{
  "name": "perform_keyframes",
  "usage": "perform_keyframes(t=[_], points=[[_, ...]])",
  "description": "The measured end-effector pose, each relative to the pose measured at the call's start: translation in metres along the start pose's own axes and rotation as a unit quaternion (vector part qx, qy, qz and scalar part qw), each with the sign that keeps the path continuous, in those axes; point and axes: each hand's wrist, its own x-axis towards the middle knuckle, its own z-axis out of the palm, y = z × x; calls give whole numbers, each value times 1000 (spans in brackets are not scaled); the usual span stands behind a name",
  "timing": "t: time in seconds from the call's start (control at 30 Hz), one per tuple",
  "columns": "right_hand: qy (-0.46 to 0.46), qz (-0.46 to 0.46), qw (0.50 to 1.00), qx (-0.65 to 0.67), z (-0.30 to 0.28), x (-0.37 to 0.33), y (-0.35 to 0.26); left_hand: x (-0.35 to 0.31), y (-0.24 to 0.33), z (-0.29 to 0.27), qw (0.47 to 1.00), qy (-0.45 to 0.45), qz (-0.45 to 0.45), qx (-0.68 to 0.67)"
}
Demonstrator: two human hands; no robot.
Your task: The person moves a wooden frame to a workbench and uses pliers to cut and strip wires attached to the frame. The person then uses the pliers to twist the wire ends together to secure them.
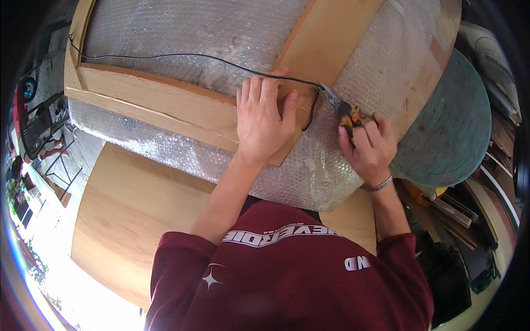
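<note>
My right hand is wrapped round the black and orange handles of a pair of pliers. The metal jaws meet a thin black wire near its bend; whether they clamp it cannot be made out. From there the wire runs left across the package to its far left corner, and a short end curls down beside the jaws. My left hand lies with fingers stretched and thumb apart on the brown cardboard strip, just below the wire. Under the strips is a large flat piece covered in bubble wrap.
A light wooden panel lies below the package on the left. To the right stands a round greenish tabletop, with several boards stacked beside it. A dark chair and a red vehicle show at the far left.
</note>
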Motion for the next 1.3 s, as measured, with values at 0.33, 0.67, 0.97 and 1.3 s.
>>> perform_keyframes(t=[0.33,0.67,0.97,1.3], points=[[-89,-61,994,17,-23,34,28,-1,1,-4,999,-23,40,-1],[17,117,990,72,14,-4,-14,-1,3,-3,999,-13,43,18],[49,148,987,45,26,-17,-33,-1,4,-4,999,-15,48,10],[63,142,987,33,27,-14,-30,0,-1,-1,999,-17,50,0]])
